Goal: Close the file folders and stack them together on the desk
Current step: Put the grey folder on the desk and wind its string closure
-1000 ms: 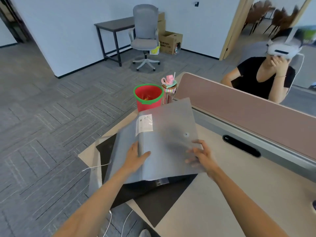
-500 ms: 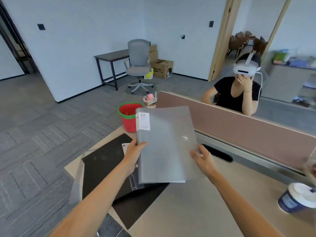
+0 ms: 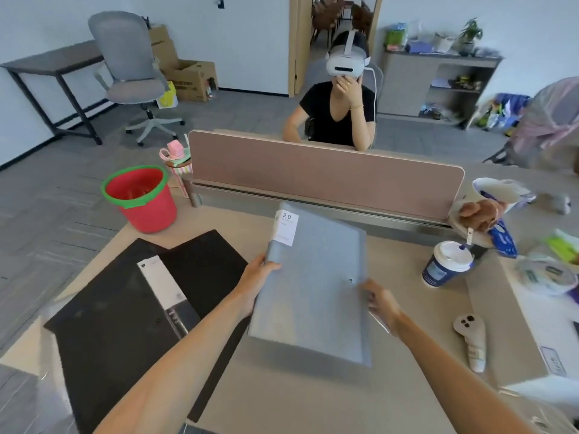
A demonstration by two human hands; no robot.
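Grey folder (image 3: 313, 289) between black open folder (image 3: 125, 314) and lidded coffee cup (image 3: 446, 264).

Both hands (image 3: 257, 277) grip closed grey folder (image 3: 316, 286); black folder (image 3: 125, 308) open beside.

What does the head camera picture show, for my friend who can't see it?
Two bare hands, left hand and right hand, hold a closed grey folder over a beige desk. A black folder lies open to its left, and a lidded paper cup stands to its right.
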